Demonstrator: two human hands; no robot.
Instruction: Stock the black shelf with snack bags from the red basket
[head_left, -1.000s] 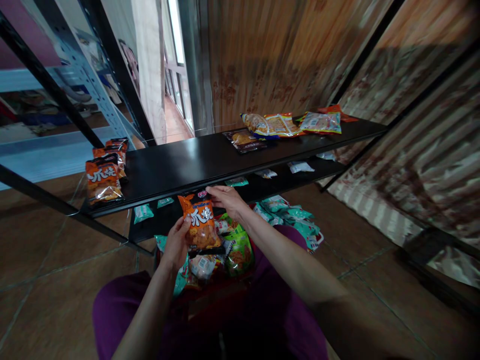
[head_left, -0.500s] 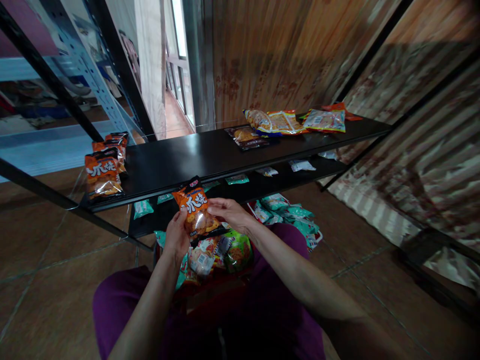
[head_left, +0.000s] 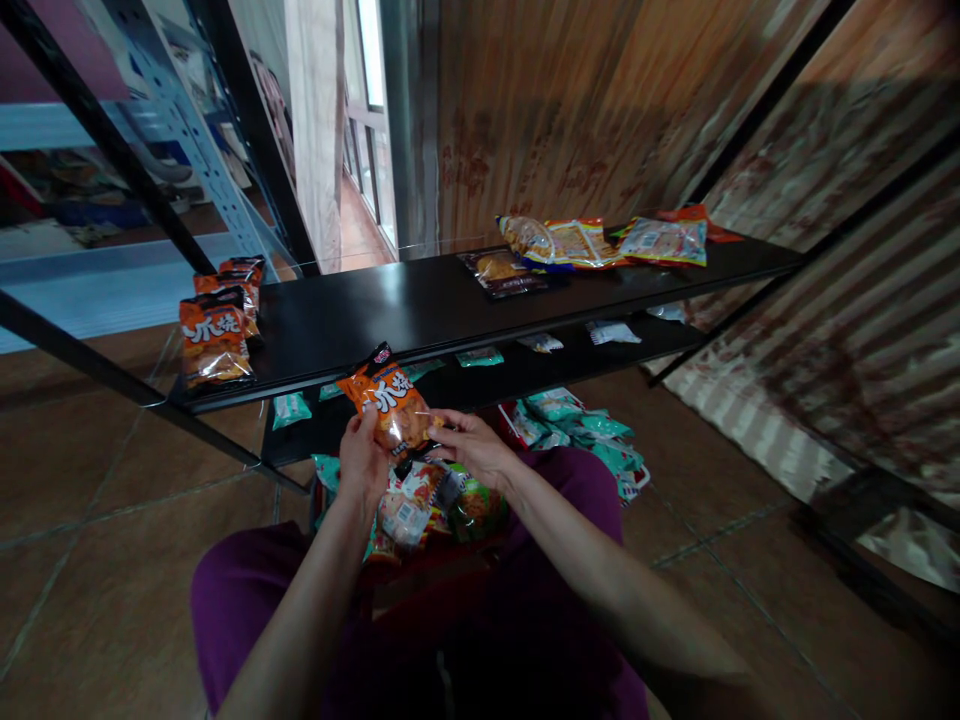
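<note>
An orange-and-black snack bag (head_left: 395, 408) is held up between my two hands, tilted, just in front of the shelf edge. My left hand (head_left: 363, 458) grips its left side, with the thumb on the front. On its lower right side, the fingers of my right hand (head_left: 474, 445) pinch the edge. Matching orange snack bags (head_left: 216, 338) stand upright at the left end of the black upper shelf (head_left: 337, 312). Below my hands, mixed snack packets (head_left: 411, 512) lie in a heap between my knees, including a green packet (head_left: 478, 505); their container is mostly hidden.
Larger yellow snack bags (head_left: 574, 243) and a dark brown packet (head_left: 504, 272) lie toward the upper shelf's right. Small teal packets (head_left: 480, 357) line the lower shelf (head_left: 450, 385). A pile of teal packets (head_left: 589, 430) sits right of my knee. Black posts (head_left: 112, 130) frame the shelf.
The orange snack bag has tilted further, its top leaning left. My right hand has shifted lower on the bag's right side. The whole view has moved slightly.
</note>
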